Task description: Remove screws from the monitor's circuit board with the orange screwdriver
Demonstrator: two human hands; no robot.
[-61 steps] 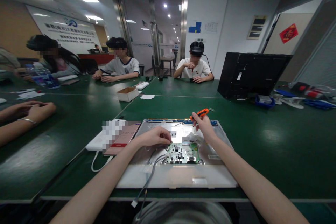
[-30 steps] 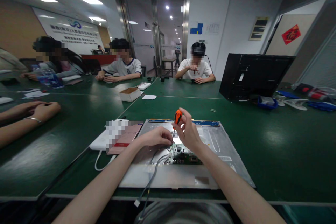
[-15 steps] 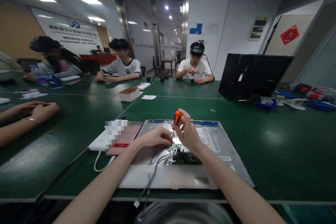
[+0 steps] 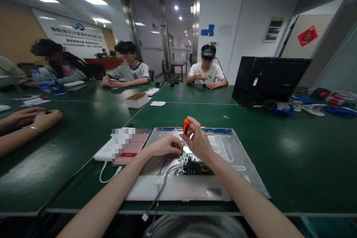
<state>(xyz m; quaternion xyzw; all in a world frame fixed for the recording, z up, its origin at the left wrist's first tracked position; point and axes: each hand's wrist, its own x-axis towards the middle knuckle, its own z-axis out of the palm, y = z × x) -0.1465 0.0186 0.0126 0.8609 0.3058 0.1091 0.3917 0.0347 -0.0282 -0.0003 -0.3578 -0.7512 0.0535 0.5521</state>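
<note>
A silver metal monitor back panel (image 4: 240, 156) lies flat on the green table in front of me, with a small green circuit board (image 4: 192, 165) mounted near its middle. My right hand (image 4: 199, 142) is closed round an orange-handled screwdriver (image 4: 186, 125), held upright with its tip down at the board's upper left corner. My left hand (image 4: 164, 145) is pinched at that same corner, fingertips beside the screwdriver tip; what it pinches is too small to make out. Grey cables (image 4: 160, 189) run from the board over the panel's near edge.
A white device and a reddish booklet (image 4: 129, 145) lie left of the panel. A black monitor shell (image 4: 267, 80) stands at the right, a cardboard box (image 4: 136, 100) further back. A neighbour's forearms (image 4: 25, 126) rest at the left; three people sit across the table.
Two seconds ago my right hand held the screwdriver flat above the panel's far edge; it has since swung upright onto the board's corner. Over the last second the handle has only shifted slightly.
</note>
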